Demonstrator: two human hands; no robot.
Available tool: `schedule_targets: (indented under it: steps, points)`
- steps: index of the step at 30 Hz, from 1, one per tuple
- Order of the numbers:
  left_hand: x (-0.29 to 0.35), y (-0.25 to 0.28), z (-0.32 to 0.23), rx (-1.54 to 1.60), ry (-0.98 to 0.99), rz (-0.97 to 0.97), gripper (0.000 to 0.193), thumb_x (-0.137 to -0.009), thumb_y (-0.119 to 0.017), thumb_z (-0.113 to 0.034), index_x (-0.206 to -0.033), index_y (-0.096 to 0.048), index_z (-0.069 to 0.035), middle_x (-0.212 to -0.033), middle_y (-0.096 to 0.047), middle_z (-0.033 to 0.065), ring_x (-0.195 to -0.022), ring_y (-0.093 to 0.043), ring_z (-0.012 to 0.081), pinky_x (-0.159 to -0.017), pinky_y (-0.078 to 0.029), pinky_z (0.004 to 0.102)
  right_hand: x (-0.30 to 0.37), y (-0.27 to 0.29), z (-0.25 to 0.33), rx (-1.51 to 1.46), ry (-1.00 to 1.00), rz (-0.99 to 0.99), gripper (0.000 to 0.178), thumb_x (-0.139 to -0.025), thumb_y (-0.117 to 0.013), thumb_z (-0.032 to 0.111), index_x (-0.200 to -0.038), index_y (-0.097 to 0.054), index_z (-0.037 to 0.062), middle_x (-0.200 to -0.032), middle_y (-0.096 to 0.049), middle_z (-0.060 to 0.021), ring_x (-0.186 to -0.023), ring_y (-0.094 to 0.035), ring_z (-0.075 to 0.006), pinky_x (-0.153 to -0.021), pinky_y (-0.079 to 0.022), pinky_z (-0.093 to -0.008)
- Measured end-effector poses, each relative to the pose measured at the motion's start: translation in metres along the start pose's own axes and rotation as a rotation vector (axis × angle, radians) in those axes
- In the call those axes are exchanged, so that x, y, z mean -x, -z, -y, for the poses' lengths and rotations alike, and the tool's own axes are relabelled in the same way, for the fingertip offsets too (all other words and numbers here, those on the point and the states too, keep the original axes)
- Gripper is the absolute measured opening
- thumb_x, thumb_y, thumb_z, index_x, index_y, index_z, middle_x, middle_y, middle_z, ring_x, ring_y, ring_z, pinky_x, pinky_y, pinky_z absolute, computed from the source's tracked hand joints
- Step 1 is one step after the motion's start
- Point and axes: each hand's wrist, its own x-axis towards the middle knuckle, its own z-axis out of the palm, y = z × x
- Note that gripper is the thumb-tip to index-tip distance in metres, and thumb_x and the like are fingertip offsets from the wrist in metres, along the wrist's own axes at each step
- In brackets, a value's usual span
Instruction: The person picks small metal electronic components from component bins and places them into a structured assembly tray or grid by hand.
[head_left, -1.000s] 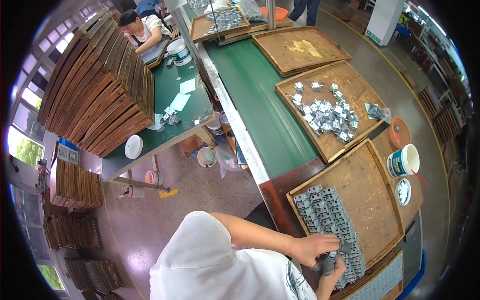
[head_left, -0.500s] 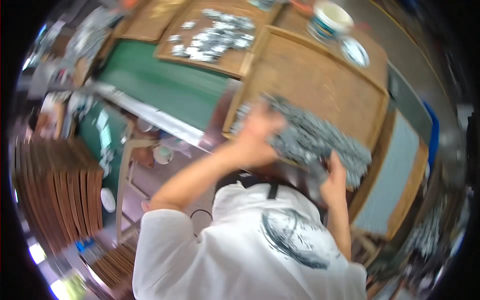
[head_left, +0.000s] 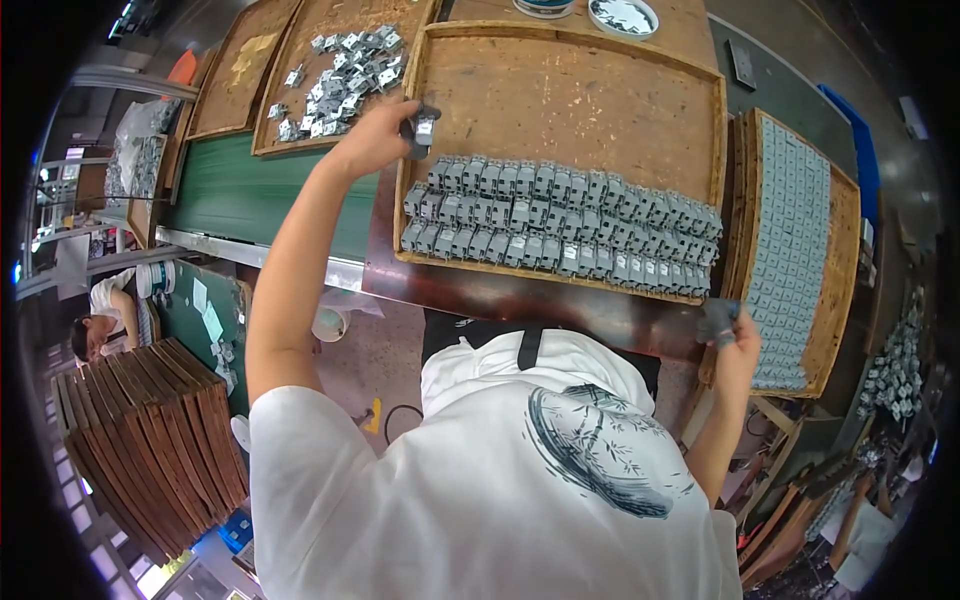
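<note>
A wooden tray (head_left: 560,110) lies in front of me, with several tight rows of small grey metal parts (head_left: 570,215) along its near side. At the tray's left edge, my left hand (head_left: 380,138) pinches a small grey metal part (head_left: 425,131) between thumb and fingers. Off the tray's near right corner, my right hand (head_left: 737,350) has its fingers closed. Something dark grey (head_left: 716,320) shows at those fingertips; it is blurred, and I cannot tell whether it is a part or a finger covering.
To the left, another tray (head_left: 285,65) carries loose silvery parts (head_left: 350,75). Filled rows occupy a tray (head_left: 838,240) at right. A shallow white dish (head_left: 622,16) stands behind. Stacked brown trays (head_left: 150,440) rise at lower left; a person (head_left: 110,310) is beyond them.
Both hands have left the grey parts, which now stand in neat rows. My left hand has moved up and left to the tray's edge; my right hand has moved right, outside the tray.
</note>
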Motion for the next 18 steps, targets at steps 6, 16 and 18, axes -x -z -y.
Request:
schedule_targets:
  steps: [6, 16, 18]
  points:
    - [0.004, -0.014, 0.015, -0.072, 0.089, 0.2, 0.045, -0.072, -0.051, 0.006, -0.116, -0.061, -0.001, -0.099, -0.069, 0.0191, -0.095, -0.064, 0.0295, -0.083, -0.047, 0.0351, 0.003, 0.05, -0.027, -0.034, -0.05, -0.117, 0.014, -0.093, -0.057, 0.011, -0.103, -0.065, 0.0023, -0.077, -0.06, 0.0011, -0.066, -0.052, -0.006, -0.058, -0.039, -0.0214]
    - [0.029, -0.02, 0.055, 0.068, 0.052, 0.225, 0.058, -0.076, -0.038, 0.007, -0.132, -0.051, 0.004, -0.125, -0.06, 0.0141, -0.119, -0.054, 0.0244, -0.098, -0.043, 0.0332, 0.012, 0.212, -0.086, 0.281, -0.089, -0.756, 0.022, -0.087, -0.062, 0.021, -0.098, -0.069, 0.0026, -0.078, -0.065, -0.002, -0.068, -0.056, -0.011, -0.063, -0.046, -0.0273]
    - [0.03, -0.025, 0.027, 0.359, 0.26, 0.198, 0.06, -0.078, -0.04, 0.011, -0.137, -0.048, 0.002, -0.128, -0.057, 0.0094, -0.112, -0.055, 0.0185, -0.088, -0.045, 0.0273, 0.018, 0.25, -0.097, 0.395, -0.176, -0.891, 0.023, -0.085, -0.06, 0.018, -0.103, -0.068, 0.006, -0.086, -0.067, -0.0056, -0.074, -0.061, -0.0145, -0.066, -0.048, -0.028]
